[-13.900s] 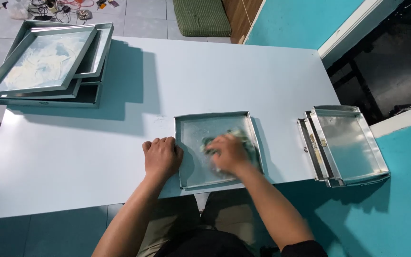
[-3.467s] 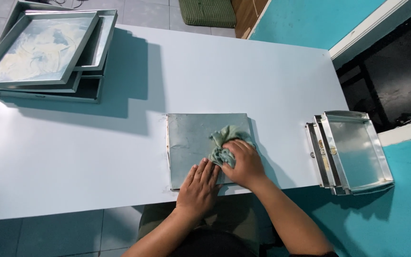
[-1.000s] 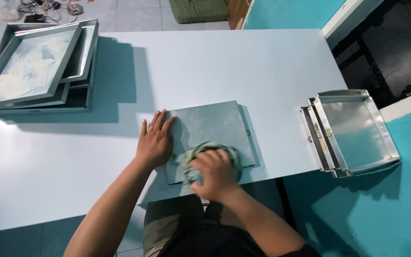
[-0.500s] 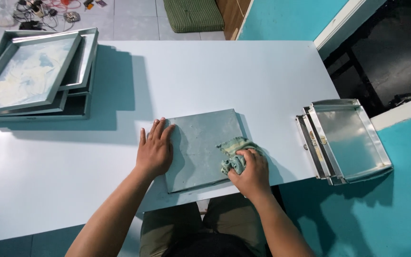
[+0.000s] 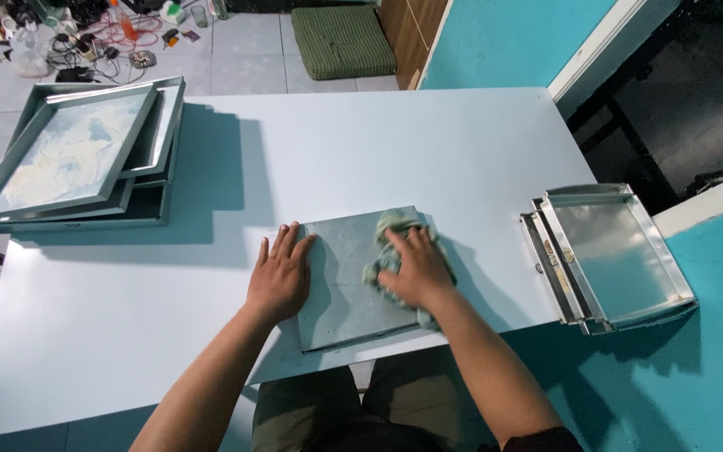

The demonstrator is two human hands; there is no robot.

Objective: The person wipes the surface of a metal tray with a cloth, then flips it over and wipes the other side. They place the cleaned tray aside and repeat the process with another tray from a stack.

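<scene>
Hands work at the near edge of a white table (image 5: 378,142). The left hand (image 5: 280,274) lies flat and open, fingers spread, pinning the left edge of an upturned square metal tray (image 5: 345,276). The right hand (image 5: 416,269) presses down on a crumpled green cloth (image 5: 382,266), fingers curled over it, on the tray's right half. The tray's near edge sits close to the table's near edge, so a hard stroke toward the body could likely push it off. Its dull grey underside looks scuffed and streaky. Stacked trays (image 5: 85,155) rest at the far left corner; more trays (image 5: 612,251) overhang the right edge.
</scene>
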